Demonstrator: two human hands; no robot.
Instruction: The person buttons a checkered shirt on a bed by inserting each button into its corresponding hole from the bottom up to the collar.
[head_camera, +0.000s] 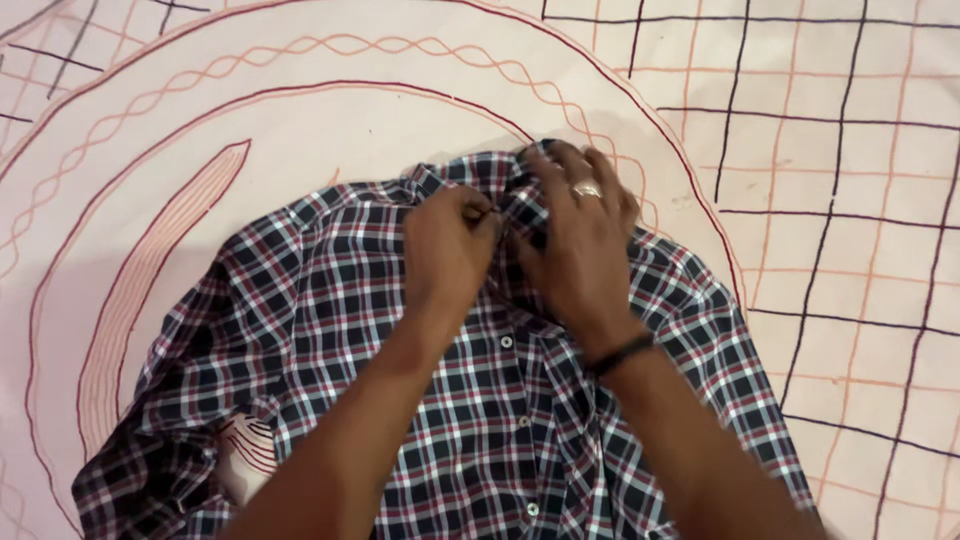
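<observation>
Here, a dark checked cotton shirt (440, 400) lies front-up on a pale pink patterned cloth (180, 120), its long axis running from collar, far, to hem, near. The left hand (450, 245) pinches the placket just below the collar; the right hand (580, 245), ringed, fingers (560, 165) curled, grips the collar beside it.

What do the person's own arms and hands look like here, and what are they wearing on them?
Both forearms are bare, with no sleeves in view. The right hand wears a silver-coloured ring on one finger, and a thin dark band circles the right wrist. The left hand shows no ring, watch or band. No gloves on either hand.
</observation>
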